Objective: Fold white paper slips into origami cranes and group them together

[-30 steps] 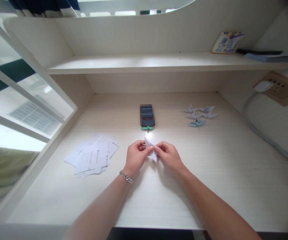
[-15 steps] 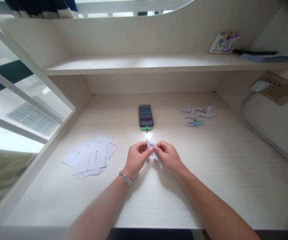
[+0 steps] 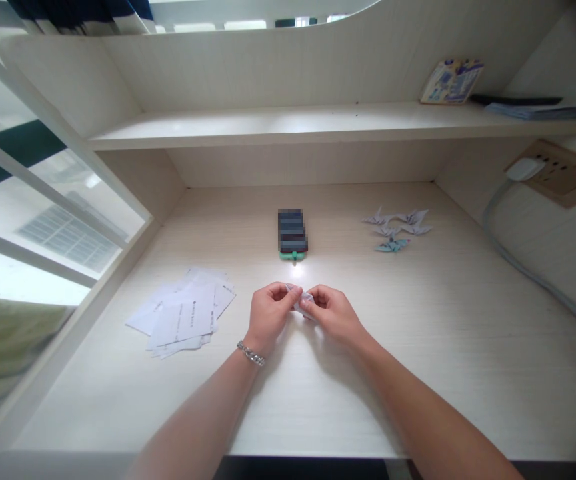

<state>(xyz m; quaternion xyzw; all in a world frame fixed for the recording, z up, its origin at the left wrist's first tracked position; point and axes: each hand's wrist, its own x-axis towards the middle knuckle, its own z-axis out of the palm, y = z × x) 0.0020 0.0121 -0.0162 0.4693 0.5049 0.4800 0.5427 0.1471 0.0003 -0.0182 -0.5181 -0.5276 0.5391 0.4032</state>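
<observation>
Both my hands meet over the middle of the pale wooden desk (image 3: 418,373). My left hand (image 3: 268,313), with a metal bracelet on its wrist, and my right hand (image 3: 331,312) pinch a small folded piece of white paper (image 3: 300,299) between their fingertips. Most of the paper is hidden by my fingers. A phone (image 3: 293,232) lies flat just beyond my hands, with a bright light shining at its near end.
A loose stack of white paper sheets (image 3: 185,317) lies to the left. Several folded paper cranes (image 3: 397,227) sit at the back right. A shelf (image 3: 318,123) above holds a card (image 3: 451,81) and booklets. A plug and grey cable (image 3: 523,267) run along the right wall.
The folded paper stood up between my fingertips before; now it is pressed lower and flatter, and my fingers have closed in over it.
</observation>
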